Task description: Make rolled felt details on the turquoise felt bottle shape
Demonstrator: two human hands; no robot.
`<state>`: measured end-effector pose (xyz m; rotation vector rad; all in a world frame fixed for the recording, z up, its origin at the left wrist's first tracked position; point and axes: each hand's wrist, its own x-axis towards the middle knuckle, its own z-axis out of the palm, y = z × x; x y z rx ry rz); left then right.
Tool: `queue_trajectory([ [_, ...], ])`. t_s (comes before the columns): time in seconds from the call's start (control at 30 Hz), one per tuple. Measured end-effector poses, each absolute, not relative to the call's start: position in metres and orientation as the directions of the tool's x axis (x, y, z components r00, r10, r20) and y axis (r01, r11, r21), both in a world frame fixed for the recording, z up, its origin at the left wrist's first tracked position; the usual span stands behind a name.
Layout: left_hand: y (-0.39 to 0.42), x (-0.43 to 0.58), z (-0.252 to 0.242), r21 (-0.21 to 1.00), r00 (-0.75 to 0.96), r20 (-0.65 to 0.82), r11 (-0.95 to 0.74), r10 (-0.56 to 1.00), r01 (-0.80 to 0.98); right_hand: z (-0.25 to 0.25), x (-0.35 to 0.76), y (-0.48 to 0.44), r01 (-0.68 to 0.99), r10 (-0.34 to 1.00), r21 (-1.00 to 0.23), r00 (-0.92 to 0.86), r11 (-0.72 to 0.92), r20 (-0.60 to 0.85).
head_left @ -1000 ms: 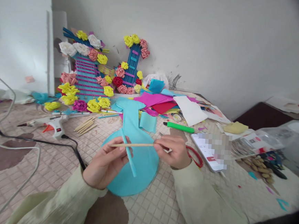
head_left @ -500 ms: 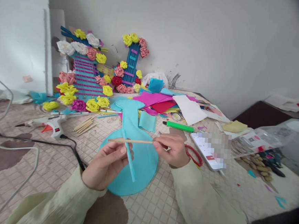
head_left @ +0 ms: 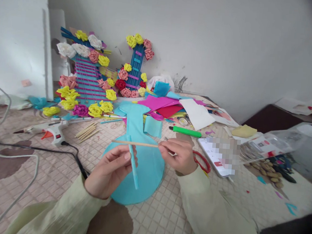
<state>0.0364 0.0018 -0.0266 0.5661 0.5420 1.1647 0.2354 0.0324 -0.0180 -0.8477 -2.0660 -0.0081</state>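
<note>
Between the thumb and fingers of my left hand [head_left: 113, 166] is a thin light-blue paper-covered stick [head_left: 134, 167], tilted with its lower end toward me. My right hand [head_left: 178, 155] pinches the right end of a bare wooden stick [head_left: 143, 144]. This stick lies nearly level and crosses the blue one near its top, above my left fingertips; whether they touch I cannot tell. Beneath both hands lies a light-blue guitar-shaped cutout [head_left: 148, 177], its round body nearest me and its neck pointing away.
A hot glue gun [head_left: 56, 133] lies left, beside loose wooden sticks [head_left: 88, 131] and cables. Two flower-trimmed paper pieces [head_left: 87, 79] lean at the back wall. Coloured paper sheets [head_left: 159, 104], a green marker [head_left: 186, 131], red-handled scissors [head_left: 203, 162] and a phone [head_left: 216, 157] are behind and right.
The wooden stick has risen slightly, from just above my left fingers to a little higher along the blue stick. Both hands keep their grips; the whole view has shifted slightly.
</note>
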Motion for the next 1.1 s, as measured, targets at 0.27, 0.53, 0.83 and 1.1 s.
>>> queue_trajectory([
  [0.27, 0.001, 0.037, -0.024, 0.645, 0.294, -0.165, 0.329, 0.941, -0.689, -0.021, 0.240, 0.037, 0.654, 0.635, -0.359, -0.242, 0.665, 0.734],
  [0.53, 0.002, 0.037, -0.025, 0.651, 0.278, -0.174, 0.322, 0.945, -0.687, -0.017, 0.305, 0.065, 0.840, 0.889, -0.487, 0.015, 0.237, 0.458],
  [0.83, 0.003, 0.037, -0.029, 0.658, 0.270, -0.182, 0.321, 0.945, -0.681, -0.051, 0.343, 0.081, 0.924, 0.966, -0.370, 0.172, -0.091, 0.191],
  [1.1, 0.001, 0.037, -0.028, 0.711, 0.310, -0.205, 0.359, 0.928, -0.604, -0.021, 0.272, 0.059, 0.819, 0.940, -0.550, 0.039, 0.164, 0.338],
])
